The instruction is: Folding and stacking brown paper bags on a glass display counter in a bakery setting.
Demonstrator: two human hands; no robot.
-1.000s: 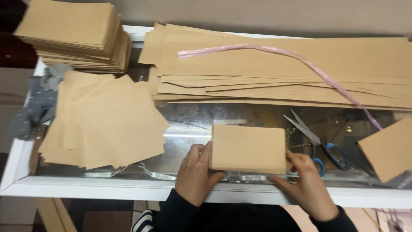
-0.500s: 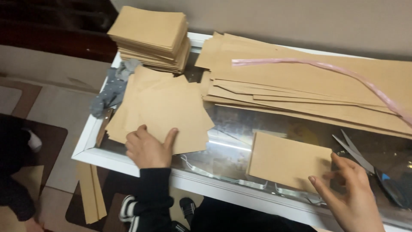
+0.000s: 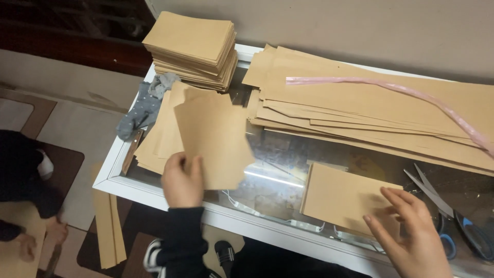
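My left hand pinches the near edge of a cut brown paper sheet, which is lifted off a loose pile of like sheets at the left of the glass table. My right hand lies with spread fingers on the near right corner of a folded brown paper envelope that rests flat on the glass near the front edge.
A neat stack of brown envelopes stands at the back left. Long brown paper strips with a pink plastic band fill the back. Scissors lie at the right. A grey cloth hangs off the left edge.
My left hand has taken one sheet from the loose pile and raised it. My right hand stays on the folded envelope. The view has swung a little left.
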